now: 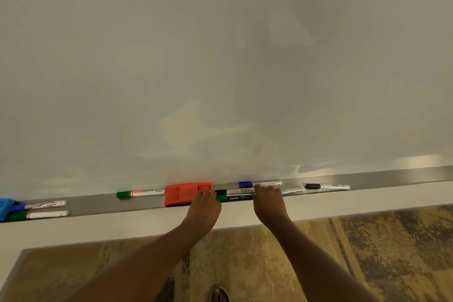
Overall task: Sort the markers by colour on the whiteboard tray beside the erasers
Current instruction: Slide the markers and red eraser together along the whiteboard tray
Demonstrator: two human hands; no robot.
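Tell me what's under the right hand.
The right hand covers the ends of a black-capped marker and a green Camlin marker; a third marker pokes out beyond, its other end covered.

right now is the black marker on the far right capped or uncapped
Capped: the black marker lies flat in the tray with its black cap on its left end.

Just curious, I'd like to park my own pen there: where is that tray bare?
Two bare stretches of tray: between the left marker pair and the green marker by the red eraser, and right of the black marker. Crowded from red eraser to black marker, where the left hand and right hand are.
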